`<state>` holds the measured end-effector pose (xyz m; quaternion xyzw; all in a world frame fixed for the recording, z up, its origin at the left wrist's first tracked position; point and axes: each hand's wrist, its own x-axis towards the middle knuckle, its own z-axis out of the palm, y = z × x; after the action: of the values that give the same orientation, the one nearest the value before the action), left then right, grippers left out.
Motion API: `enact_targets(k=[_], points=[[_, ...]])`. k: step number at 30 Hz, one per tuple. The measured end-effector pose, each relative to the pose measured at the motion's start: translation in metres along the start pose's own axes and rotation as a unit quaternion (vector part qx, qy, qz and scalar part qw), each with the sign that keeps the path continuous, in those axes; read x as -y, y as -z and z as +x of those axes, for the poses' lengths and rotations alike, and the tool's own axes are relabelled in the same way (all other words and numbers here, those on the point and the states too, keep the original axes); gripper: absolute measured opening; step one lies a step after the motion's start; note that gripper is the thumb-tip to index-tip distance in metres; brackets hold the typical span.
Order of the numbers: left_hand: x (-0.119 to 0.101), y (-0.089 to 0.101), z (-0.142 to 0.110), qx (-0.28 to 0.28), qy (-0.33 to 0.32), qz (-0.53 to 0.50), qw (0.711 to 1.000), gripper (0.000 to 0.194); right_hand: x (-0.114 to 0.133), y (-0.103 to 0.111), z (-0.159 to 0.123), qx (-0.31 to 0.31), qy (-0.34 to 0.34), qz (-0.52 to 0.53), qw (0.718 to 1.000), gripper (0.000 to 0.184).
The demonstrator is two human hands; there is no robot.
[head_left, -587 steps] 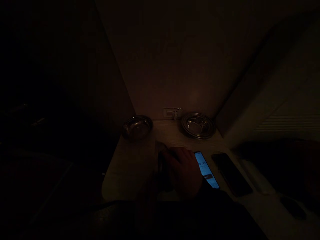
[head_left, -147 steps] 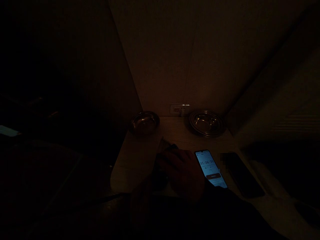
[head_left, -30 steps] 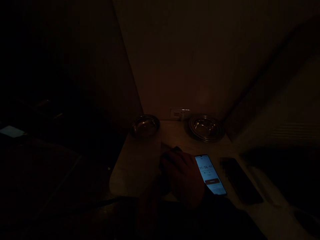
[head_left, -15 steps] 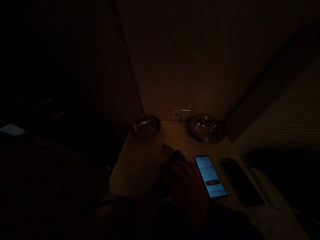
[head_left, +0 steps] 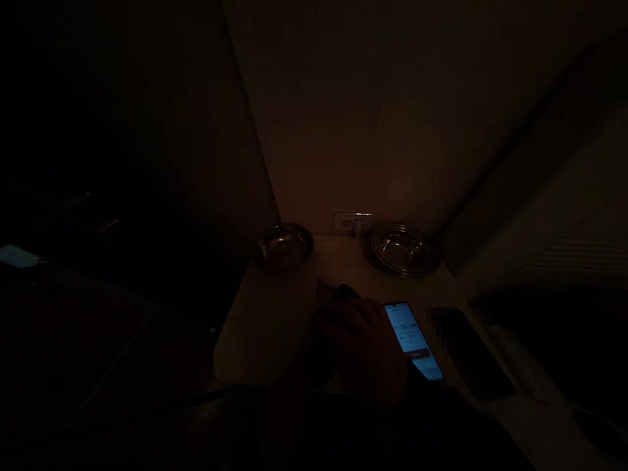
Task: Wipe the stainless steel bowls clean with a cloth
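In deep gloom, my right hand [head_left: 367, 347] is over the low middle of the table, its fingers bent round a dark object [head_left: 347, 291]. Only the top of that object shows past my fingers, and I cannot make out its kind. Close by on the right, a lit phone [head_left: 415, 343] displays a running timer, its left edge partly covered by my hand. A faint reddish shape [head_left: 282, 412] below may be my left hand or forearm; its fingers are lost in the dark.
Metal dishes stand at the back: a round bowl [head_left: 283, 248] on the left, a wide-rimmed dish [head_left: 405, 252] on the right. Between them is a wall socket [head_left: 353, 221]. A dark phone-like slab [head_left: 473, 353] lies on the wooden tabletop [head_left: 265, 327]. A wall rises behind.
My right hand has shifted slightly up with the dark object and now covers part of the lit phone. The picture has become darker.
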<state>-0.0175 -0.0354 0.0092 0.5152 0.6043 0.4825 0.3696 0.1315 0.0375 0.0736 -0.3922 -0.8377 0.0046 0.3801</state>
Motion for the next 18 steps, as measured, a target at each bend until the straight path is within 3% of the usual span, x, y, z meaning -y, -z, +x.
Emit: enact_targets(k=[5, 11, 15, 18], points=[[0.001, 0.000, 0.002, -0.009, -0.005, -0.003, 1.000, 0.033, -0.005, -0.006, 0.009, 0.008, -0.029, -0.002, 1.000, 0.024], [0.002, 0.000, 0.003, -0.014, -0.003, -0.004, 1.000, 0.032, 0.005, 0.000, -0.002, -0.004, 0.015, -0.005, 1.000, 0.024], [0.003, -0.001, 0.001, -0.016, -0.005, -0.006, 1.000, 0.032, -0.019, -0.008, 0.008, 0.016, -0.058, -0.011, 0.998, 0.022], [0.005, -0.003, 0.001, -0.027, -0.010, -0.008, 1.000, 0.031, -0.037, -0.018, 0.005, -0.001, -0.113, 0.045, 0.993, 0.024]])
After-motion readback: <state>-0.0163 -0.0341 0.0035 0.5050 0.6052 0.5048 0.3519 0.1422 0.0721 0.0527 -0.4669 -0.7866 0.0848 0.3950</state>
